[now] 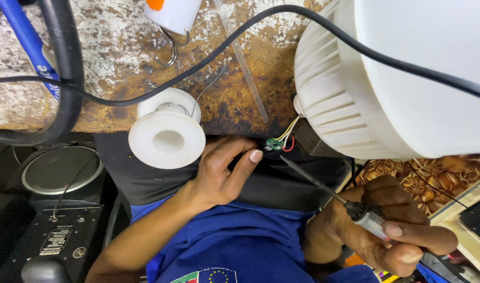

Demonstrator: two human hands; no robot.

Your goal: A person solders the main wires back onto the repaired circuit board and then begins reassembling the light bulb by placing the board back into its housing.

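My left hand (224,170) pinches a tiny green circuit board (274,143) between thumb and fingers, just below the worn wooden bench edge. Thin coloured wires (288,137) run from the board into the ribbed base of a large white bulb housing (365,89) lying on its side. My right hand (397,230) grips a soldering iron (329,189) by its clear handle. The iron's dark tip points up and left, a short way right of the board and apart from it.
A white solder spool (167,137) with a thin strand rising from it sits at the edge of the bench (114,68). A black cable (240,31) crosses the bench and the bulb. A metal hook (169,52), a blue tool handle (28,47) and a black device (56,230) are nearby.
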